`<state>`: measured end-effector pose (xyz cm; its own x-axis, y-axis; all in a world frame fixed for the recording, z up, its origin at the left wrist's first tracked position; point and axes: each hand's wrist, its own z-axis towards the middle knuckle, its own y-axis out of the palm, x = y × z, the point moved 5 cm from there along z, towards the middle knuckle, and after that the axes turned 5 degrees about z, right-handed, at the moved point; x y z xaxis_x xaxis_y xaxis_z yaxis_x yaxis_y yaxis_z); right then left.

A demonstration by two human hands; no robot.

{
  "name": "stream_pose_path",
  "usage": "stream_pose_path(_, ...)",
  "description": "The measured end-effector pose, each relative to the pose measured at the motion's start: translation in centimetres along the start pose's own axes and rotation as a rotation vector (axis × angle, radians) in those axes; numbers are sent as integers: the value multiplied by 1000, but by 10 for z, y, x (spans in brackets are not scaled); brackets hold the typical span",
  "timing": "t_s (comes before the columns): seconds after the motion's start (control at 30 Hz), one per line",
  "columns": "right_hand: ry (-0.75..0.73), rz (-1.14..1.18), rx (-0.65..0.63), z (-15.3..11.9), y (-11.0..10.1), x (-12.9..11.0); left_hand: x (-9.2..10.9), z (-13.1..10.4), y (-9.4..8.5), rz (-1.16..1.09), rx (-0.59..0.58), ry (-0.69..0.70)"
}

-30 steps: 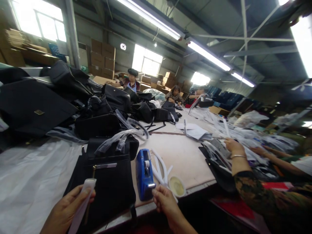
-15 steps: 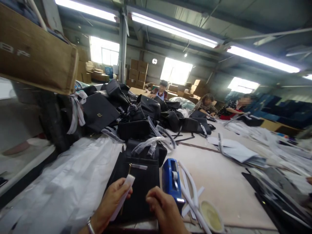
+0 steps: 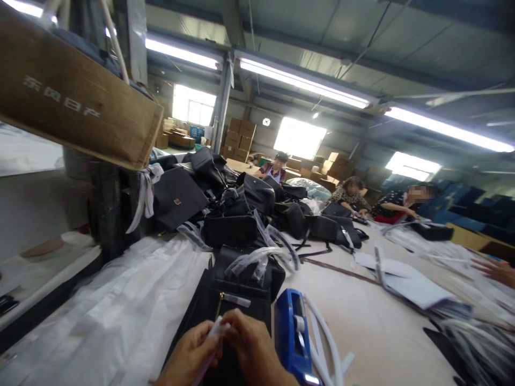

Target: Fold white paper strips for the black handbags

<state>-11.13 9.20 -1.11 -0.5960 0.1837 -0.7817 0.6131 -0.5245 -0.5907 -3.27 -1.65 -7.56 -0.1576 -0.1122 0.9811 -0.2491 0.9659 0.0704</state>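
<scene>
In my left hand is a flat white strip, gripped between thumb and fingers and slanting up to the right. My right hand meets it at the upper end, thumb and fingertips closed there; the exact grip is partly hidden. Both hands are above a black bag lying flat, which has a gold zipper pull with a clear wrapped tab. Right of the bag, close to my right hand, stands a blue tape dispenser.
Black bags are heaped behind, some with plastic-wrapped straps. White sheeting covers the left side. White strips lie beside the dispenser. A brown cloth bag hangs at upper left. Several people sit across the table; another person's hand shows far right.
My right hand has moved left and up, from apart over the bag to the strip's upper end. The left hand still holds the strip. The view has tilted upward.
</scene>
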Motion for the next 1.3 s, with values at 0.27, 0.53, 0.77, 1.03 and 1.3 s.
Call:
stream_pose_path(0.27,179,193,-8,6,0,10,4,-6,-2,1,-30,-13)
stream_pose_path(0.53,108,320,30,17,24,27,2,-4,-7,-394,-20,-57)
stream_pose_path(0.77,164,550,74,33,51,32,9,-13,-17,-802,-105,-77)
stream_pose_path(1.03,156,813,-88,29,53,41,12,-13,-17,-803,-82,9)
stream_pose_path(1.3,171,323,-71,36,33,5,11,-13,-18,-186,160,92)
